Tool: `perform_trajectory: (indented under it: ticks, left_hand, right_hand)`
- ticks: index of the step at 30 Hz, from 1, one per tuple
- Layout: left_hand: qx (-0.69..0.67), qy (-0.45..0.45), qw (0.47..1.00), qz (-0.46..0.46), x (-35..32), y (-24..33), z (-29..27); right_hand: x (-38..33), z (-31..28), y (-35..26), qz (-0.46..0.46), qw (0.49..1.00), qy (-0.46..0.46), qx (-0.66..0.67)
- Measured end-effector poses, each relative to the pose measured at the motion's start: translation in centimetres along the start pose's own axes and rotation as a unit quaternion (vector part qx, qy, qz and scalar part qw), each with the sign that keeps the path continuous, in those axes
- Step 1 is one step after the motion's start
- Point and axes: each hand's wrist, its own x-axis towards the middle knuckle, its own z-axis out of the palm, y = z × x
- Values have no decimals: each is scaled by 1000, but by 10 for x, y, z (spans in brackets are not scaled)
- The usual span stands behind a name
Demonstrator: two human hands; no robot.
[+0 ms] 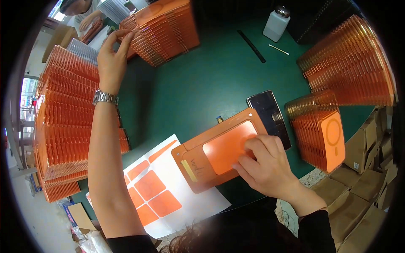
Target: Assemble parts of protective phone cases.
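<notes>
Orange panel fills brown frame; left grip pinches stacked cases; right grip unclear.

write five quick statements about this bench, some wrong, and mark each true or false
1. The left hand is at the upper stack of orange cases. True.
2. The metal watch is on the right wrist. False: the metal watch is on the left wrist.
3. The white bottle lies on its side. False: the white bottle stands upright.
4. The right hand is over the orange-brown frame. True.
5. The cotton swab lies near a black strip. True.
</notes>
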Motion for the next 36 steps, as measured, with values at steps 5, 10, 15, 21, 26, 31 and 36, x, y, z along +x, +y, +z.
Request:
perform_trajectory:
  ticks: [5, 10, 15, 21, 26, 31, 36]
  left_hand:
    - [-35, 10, 999, -29, -11, 33, -23]
    - [-151, -1, 988, -35, -99, 90, -55]
    - [-179, 14, 980, -88, -237, 135, -62]
    - [-125, -60, 978, -153, -318, 178, -8]
    - [-25, -99, 991, -82, -312, 181, -1]
    - [-17, -126, 987, -94, -316, 180, -7]
    - [-157, -97, 922, -339, -316, 188, -10]
  right_hand:
    - [16, 20, -7, 8, 999, 15, -51]
    - [0, 6, -1, -16, 1000, 25, 2]
    - [-10, -17, 21, 76, 988, 132, 39]
    - [-10, -7, 37, 262, 929, 103, 240]
    - [-12, 5, 50, 322, 875, 63, 357]
    - [-8, 14, 64, 338, 862, 0, 377]
    - [-12, 19, 68, 341, 840, -6, 422]
